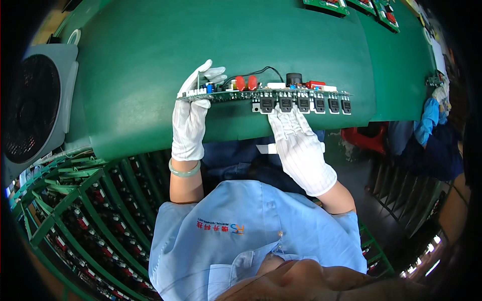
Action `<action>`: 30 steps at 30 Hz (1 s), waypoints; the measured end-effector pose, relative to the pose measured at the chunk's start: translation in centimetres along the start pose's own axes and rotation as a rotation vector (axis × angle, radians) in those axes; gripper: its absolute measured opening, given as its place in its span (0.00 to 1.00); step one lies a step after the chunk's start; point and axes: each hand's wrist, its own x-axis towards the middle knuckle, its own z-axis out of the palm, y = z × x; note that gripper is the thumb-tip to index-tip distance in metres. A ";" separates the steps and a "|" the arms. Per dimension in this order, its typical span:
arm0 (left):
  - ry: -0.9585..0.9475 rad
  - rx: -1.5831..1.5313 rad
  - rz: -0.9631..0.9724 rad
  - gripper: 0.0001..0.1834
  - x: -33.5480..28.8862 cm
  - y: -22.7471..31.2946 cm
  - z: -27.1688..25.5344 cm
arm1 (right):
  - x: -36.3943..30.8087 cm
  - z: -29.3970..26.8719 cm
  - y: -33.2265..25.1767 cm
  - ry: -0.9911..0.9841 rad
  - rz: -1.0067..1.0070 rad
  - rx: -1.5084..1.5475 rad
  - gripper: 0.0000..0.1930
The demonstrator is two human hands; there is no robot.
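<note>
A circuit board (241,94) is held over the green mat (150,45), near 12 o'clock from the centre of the view. Its long axis runs almost exactly from 9 to 3 o'clock, and it shows nearly edge-on. The taller parts, including two red discs (240,83), a black cylinder (294,78) and a looping black wire (263,68), stand up toward 12. A row of flat black components (285,104) points toward 6, along the 3 o'clock half.

The two white-gloved hands are apart. The left hand (190,118) is clamped on the 9 o'clock end, thumb on the near side and fingers beyond (a pale green bracelet (185,173) circles that wrist). The right hand (298,145) reaches up from 5 o'clock, fingertips at the black components; whether it grips them I cannot tell.

A fan (32,105) stands at 9 o'clock, a green rack (78,194) at 8, and more boards (326,6) lie around 1.
</note>
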 end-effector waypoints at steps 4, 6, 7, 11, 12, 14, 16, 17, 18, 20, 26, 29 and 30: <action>0.006 0.032 0.004 0.44 0.0 -0.2 -0.2 | -0.3 -0.9 0.8 0.013 -0.023 0.071 0.29; 0.018 0.042 -0.004 0.45 -0.3 -0.2 -0.2 | -0.7 -2.1 2.1 0.000 -0.085 0.212 0.28; 0.029 0.002 0.006 0.45 -0.3 -0.2 0.0 | -0.9 -2.8 2.4 0.022 -0.069 0.208 0.27; 0.011 0.036 0.019 0.44 -0.1 -0.1 -0.1 | -2.3 -2.7 3.7 0.007 0.002 0.000 0.27; 0.011 0.049 0.014 0.44 -0.2 -0.2 -0.1 | -2.5 -2.3 3.6 0.007 0.019 0.012 0.28; 0.012 0.074 0.024 0.43 -0.1 -0.2 0.1 | -2.6 -1.8 3.3 0.006 0.053 0.036 0.30; 0.015 0.105 0.052 0.43 0.0 -0.2 0.1 | -2.3 -1.4 3.2 0.006 0.042 0.016 0.30; 0.032 0.109 0.043 0.43 -0.1 -0.2 0.1 | -2.1 -1.2 3.2 0.023 0.031 0.008 0.30; 0.049 0.108 0.039 0.42 -0.1 -0.2 0.2 | -2.0 -1.2 3.4 0.040 0.021 -0.006 0.30; 0.058 0.118 0.041 0.42 -0.1 -0.3 0.1 | -2.0 -1.1 4.2 0.084 0.059 0.119 0.27; 0.016 0.124 0.073 0.36 -0.5 0.0 0.3 | -4.6 -0.4 3.7 0.521 0.639 0.497 0.21; 0.042 0.079 0.027 0.32 -1.9 0.3 1.5 | -4.3 -1.1 1.9 0.436 0.742 0.540 0.27; 0.043 0.053 0.000 0.33 -2.4 0.2 2.2 | -4.3 -0.5 1.5 0.440 0.746 0.554 0.28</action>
